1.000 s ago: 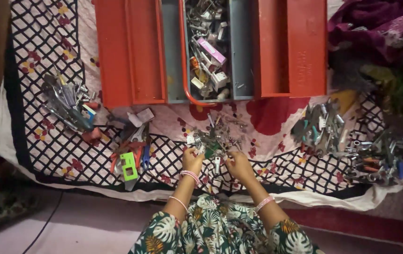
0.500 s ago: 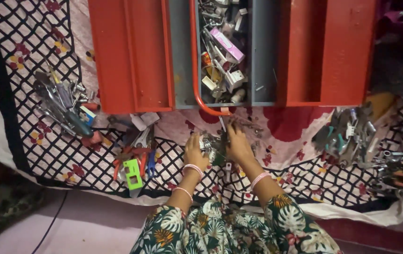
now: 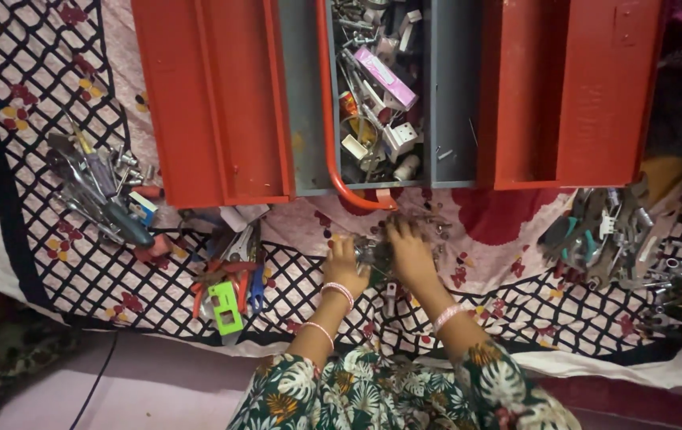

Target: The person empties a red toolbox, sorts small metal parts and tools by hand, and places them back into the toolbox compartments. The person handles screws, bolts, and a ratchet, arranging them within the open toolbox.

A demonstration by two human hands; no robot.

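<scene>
- Fingers of both the left hand (image 3: pixel 346 267) and right hand (image 3: pixel 410 253) curl around a heap of small metal parts (image 3: pixel 377 253) on the patterned cloth (image 3: pixel 78 263).
- Pink rectangular packet (image 3: pixel 385 76) lies in the red toolbox (image 3: pixel 222 103) above.
- Bright green card (image 3: pixel 225 306) lies left.

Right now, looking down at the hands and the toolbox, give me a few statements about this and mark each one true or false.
1. Both hands, left hand and right hand, rest on the small pile of metal parts. True.
2. The red toolbox is closed. False: its trays are spread open, with the middle compartment full of parts.
3. A bright green tool lies left of the hands. True.
4. The cloth is plain white. False: it has a black lattice and red flowers.
5. The toolbox's red side trays hold screwdrivers. False: they look empty.
</scene>
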